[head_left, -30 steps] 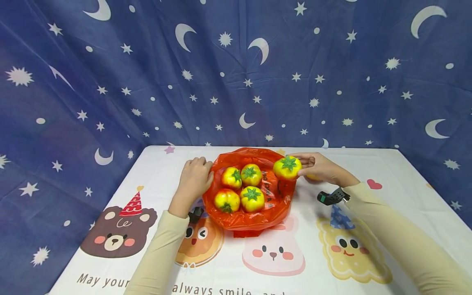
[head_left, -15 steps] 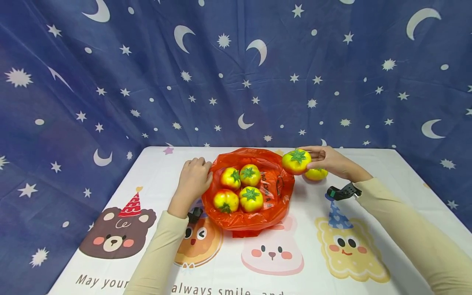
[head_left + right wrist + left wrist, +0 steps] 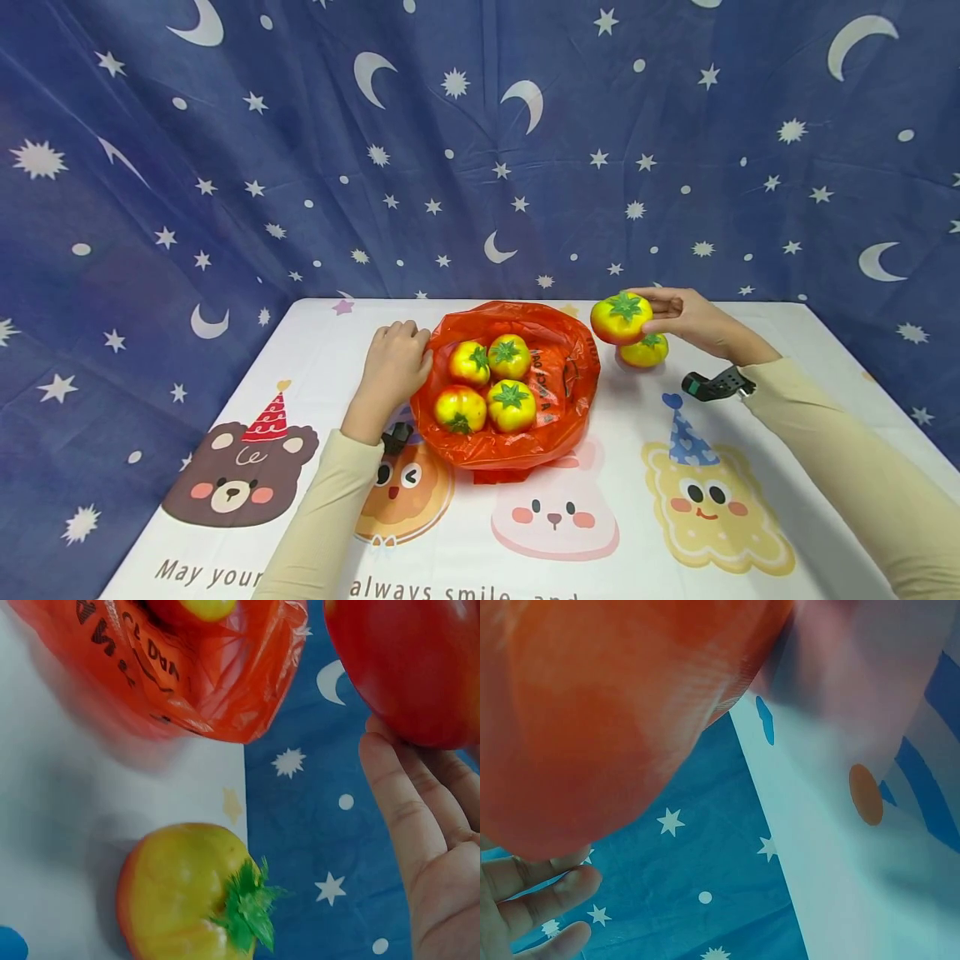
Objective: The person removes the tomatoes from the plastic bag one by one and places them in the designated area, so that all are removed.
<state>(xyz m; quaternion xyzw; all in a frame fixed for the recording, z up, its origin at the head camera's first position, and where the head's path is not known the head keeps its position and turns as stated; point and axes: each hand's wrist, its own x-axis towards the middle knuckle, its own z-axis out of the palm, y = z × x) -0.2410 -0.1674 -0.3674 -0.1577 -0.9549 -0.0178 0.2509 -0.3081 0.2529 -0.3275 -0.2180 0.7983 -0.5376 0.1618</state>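
Note:
My right hand (image 3: 693, 321) holds a yellow-red tomato-like fruit (image 3: 622, 317) with a green top, raised just right of the red plastic bag (image 3: 517, 454). In the right wrist view, the fingers (image 3: 409, 802) curve under that fruit's red side (image 3: 412, 667). Another such fruit (image 3: 643, 351) rests on the table below it, also seen in the right wrist view (image 3: 180, 892). Several more fruits (image 3: 512, 406) lie inside the open bag. My left hand (image 3: 395, 362) is at the bag's left rim, its fingers bent there; the left wrist view shows fingers (image 3: 547, 900) against the bag (image 3: 592, 727).
The table (image 3: 247, 558) wears a white cloth printed with cartoon figures and lettering. Behind it hangs a dark blue curtain (image 3: 450, 108) with moons and stars. A black wrist strap (image 3: 718, 385) is on the right arm.
My right hand has moved right with its fruit, from above the bag's right rim to outside it, uncovering the fruit on the table. My left hand has stayed at the rim.

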